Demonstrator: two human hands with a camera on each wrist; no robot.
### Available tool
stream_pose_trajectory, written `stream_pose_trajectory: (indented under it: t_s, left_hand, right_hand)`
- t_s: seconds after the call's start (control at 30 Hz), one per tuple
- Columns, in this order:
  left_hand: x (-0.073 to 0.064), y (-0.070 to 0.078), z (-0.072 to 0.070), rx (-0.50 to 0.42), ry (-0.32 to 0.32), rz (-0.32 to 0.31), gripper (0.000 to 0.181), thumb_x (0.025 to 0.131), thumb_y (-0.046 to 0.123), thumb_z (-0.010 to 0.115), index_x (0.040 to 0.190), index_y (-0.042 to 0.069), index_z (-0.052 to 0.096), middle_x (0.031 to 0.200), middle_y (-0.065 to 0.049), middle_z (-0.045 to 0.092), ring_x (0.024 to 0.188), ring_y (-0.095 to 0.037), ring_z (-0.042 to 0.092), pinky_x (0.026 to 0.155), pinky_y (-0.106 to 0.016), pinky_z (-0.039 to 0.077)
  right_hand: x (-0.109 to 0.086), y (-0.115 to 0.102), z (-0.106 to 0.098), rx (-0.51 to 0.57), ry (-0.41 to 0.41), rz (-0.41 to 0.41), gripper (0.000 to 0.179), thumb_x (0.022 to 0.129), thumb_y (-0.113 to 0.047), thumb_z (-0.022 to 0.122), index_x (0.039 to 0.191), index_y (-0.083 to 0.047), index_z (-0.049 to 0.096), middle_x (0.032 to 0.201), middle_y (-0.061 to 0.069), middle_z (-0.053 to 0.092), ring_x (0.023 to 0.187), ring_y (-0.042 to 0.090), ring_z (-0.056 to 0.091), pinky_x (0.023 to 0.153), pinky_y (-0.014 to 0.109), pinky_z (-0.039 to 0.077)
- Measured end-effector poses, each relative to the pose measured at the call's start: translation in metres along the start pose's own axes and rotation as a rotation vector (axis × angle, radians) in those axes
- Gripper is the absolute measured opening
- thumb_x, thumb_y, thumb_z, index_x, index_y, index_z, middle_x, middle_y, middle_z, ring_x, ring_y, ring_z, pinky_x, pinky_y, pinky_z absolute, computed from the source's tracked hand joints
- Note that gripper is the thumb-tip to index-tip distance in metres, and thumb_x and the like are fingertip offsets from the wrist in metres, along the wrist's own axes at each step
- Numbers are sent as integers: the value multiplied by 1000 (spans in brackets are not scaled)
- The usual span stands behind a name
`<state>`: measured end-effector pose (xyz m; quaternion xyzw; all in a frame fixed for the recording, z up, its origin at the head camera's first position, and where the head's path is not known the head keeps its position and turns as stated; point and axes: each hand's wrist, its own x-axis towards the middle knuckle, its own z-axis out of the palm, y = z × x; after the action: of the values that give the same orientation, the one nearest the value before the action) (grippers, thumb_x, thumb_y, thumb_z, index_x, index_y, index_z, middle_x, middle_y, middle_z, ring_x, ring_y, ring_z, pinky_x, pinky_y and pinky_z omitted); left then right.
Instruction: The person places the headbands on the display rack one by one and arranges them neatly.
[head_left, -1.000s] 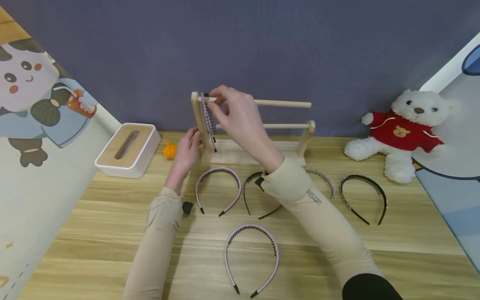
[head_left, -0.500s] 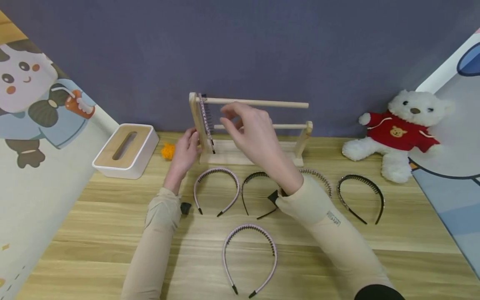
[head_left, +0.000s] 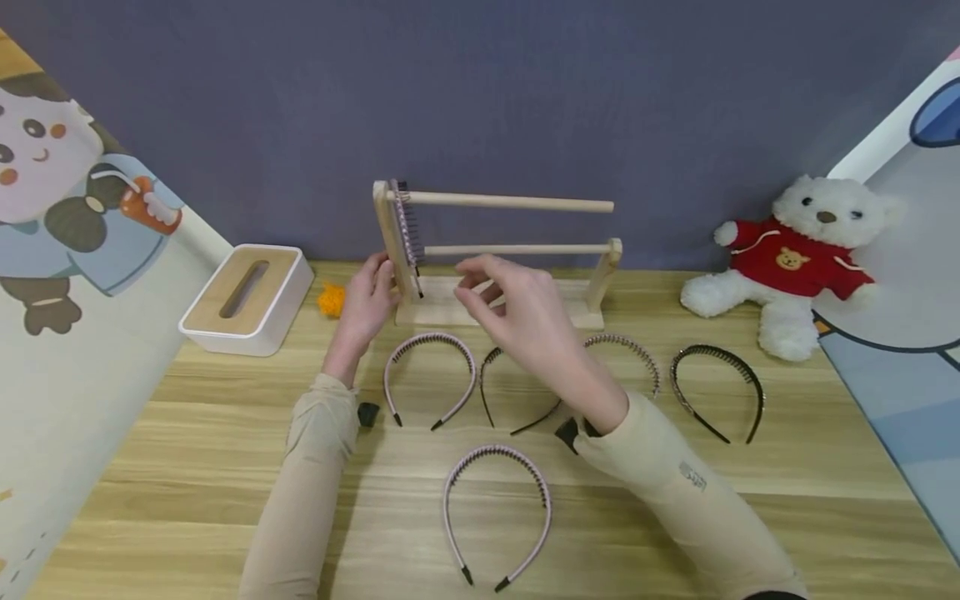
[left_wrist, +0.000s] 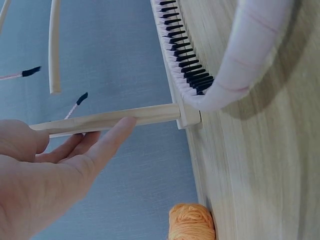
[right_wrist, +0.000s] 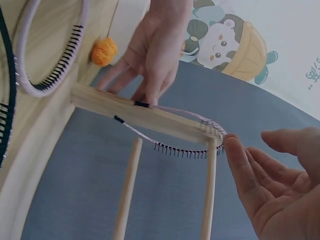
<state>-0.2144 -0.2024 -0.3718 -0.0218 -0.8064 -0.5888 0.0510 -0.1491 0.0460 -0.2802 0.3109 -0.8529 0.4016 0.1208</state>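
A wooden two-bar rack [head_left: 442,313] stands against the wall. My left hand [head_left: 366,298] holds its left upright [left_wrist: 150,114], thumb on one side and fingers on the other. A pink toothed headband [head_left: 406,229] hangs from the top bar [head_left: 517,202], close against that upright, its dark tips pointing down. My right hand [head_left: 525,310] is in front of the rack, fingers loosely bent and holding nothing. In the right wrist view, the hanging headband [right_wrist: 182,151] loops over the bar end, with the right fingertips [right_wrist: 232,145] appearing near it.
On the table lie a pink headband [head_left: 430,337], a partly hidden black one [head_left: 483,392], a beaded one [head_left: 624,340] and another black one [head_left: 716,351]. Another pink headband [head_left: 497,450] lies nearer. Around them are a tissue box [head_left: 247,296], orange yarn [head_left: 331,300] and a teddy bear [head_left: 795,258].
My right hand has let go of the hanging headband and moved down and to the right, away from the top bar. The left hand has stayed at the upright.
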Motion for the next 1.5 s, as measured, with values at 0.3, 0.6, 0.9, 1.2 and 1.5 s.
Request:
stream_pose_trajectory:
  t_s: [0.3,0.6,0.9,1.2,1.5]
  left_hand:
    - [0,-1,0,11,1,-9,51,120,24,34,161,-5,38,157,-31,47,139,-44,54,110,-48,56]
    - [1,0,-1,12,2,-5,50,120,24,35,160,-5,40,156,-31,48,138,-43,55,109,-48,57]
    - [1,-1,0,13,3,-1,51,120,25,34,161,-5,39,156,-32,47,138,-45,55,110,-49,56]
    - [1,-1,0,17,0,6,51,120,25,34,161,-5,39,156,-31,47,139,-45,54,111,-50,55]
    - [0,0,-1,7,-5,13,51,120,24,35,161,-6,38,156,-32,47,140,-45,53,112,-51,54]
  right_hand:
    - [-18,5,6,-13,-45,10,23,104,-9,73,123,3,74,107,13,78,86,21,77,71,23,66]
    - [-37,12,10,20,-87,56,29,101,-6,76,127,4,71,108,13,78,84,19,77,71,22,65]
    - [-52,19,16,-8,-115,37,29,99,-7,78,126,4,72,107,14,78,83,21,77,71,20,65]
    - [-69,25,20,-41,-158,32,28,96,-5,82,121,4,73,108,15,78,80,19,76,68,19,64]
    - [-89,34,26,-78,-230,48,24,92,-5,85,112,2,75,107,14,78,78,18,76,66,19,63]
